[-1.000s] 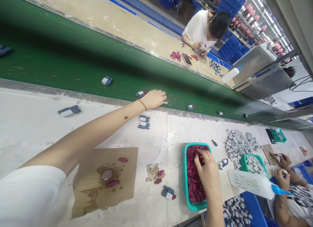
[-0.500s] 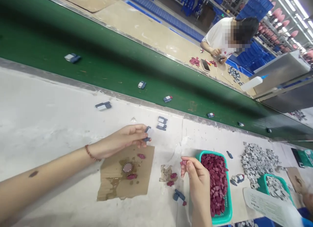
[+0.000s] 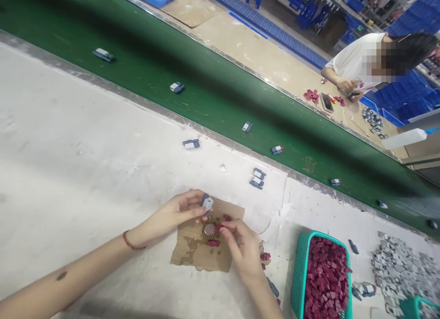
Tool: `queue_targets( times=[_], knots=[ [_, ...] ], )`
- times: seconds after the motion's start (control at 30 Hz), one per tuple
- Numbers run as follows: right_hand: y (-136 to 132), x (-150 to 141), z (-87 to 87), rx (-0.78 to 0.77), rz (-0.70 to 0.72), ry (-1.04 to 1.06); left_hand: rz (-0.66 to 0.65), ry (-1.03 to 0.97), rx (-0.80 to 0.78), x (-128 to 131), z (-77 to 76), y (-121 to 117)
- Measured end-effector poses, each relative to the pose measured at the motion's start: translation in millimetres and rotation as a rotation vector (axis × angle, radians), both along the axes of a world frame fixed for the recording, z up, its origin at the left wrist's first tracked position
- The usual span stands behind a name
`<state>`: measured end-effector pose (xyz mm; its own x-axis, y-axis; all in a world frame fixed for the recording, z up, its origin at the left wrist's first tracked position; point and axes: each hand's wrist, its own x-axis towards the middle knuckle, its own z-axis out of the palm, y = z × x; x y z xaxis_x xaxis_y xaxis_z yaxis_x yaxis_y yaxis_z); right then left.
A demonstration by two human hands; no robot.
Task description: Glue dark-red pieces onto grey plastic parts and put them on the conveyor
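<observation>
My left hand (image 3: pixel 187 210) pinches a small dark-blue and light-grey plastic part (image 3: pixel 206 203) above a piece of brown cardboard (image 3: pixel 192 252). Close by on the right, my right hand (image 3: pixel 240 245) pinches a small dark-red piece (image 3: pixel 218 227) at the rim of a round bottle cap (image 3: pixel 209 229). The cap sits on the cardboard among wet-looking stains. Just below the cap lies a loose red piece (image 3: pixel 213 243), and another is partly behind my right fingers.
A green basket (image 3: pixel 298 273) heaped with red pieces stands at right, beside a pile of grey pieces (image 3: pixel 395 259). Blue-grey parts lie on the white table and on the green conveyor belt (image 3: pixel 213 103). Across the belt a person (image 3: pixel 354 57) works at another table.
My right hand has moved left, bringing its red piece from beside the basket to the cap. My left hand still holds its part. The view has shifted, and belt parts have moved.
</observation>
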<state>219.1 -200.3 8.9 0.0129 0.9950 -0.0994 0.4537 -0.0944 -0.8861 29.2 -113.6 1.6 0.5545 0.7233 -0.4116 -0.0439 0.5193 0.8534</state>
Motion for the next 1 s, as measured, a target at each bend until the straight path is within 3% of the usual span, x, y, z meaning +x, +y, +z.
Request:
queue_targets(
  times=[0.13,0.27,0.57,0.73,0.87,1.0],
  knots=[
    [1.2,-9.6,-8.2,0.228,0.265,-0.330,0.011,-0.011,0.021,-1.9,-7.9,-1.7],
    [0.7,-13.8,-15.8,0.400,0.344,-0.570,0.053,-0.037,0.023,-3.4,-11.0,-3.4],
    [0.0,-15.7,-10.8,0.388,0.369,-0.637,0.059,0.035,0.041,-3.1,-5.3,-3.6],
    [2.5,-11.9,-3.8,0.257,0.313,-0.359,-0.017,0.117,0.164,-1.9,-3.4,-7.2],
    [3.6,-1.3,0.1,0.036,0.081,0.047,-0.059,0.172,0.273,-4.3,-3.8,-15.3],
    [1.5,5.6,-0.7,-0.016,-0.091,0.346,-0.156,0.209,0.290,-8.5,-5.4,-21.5]
  ],
)
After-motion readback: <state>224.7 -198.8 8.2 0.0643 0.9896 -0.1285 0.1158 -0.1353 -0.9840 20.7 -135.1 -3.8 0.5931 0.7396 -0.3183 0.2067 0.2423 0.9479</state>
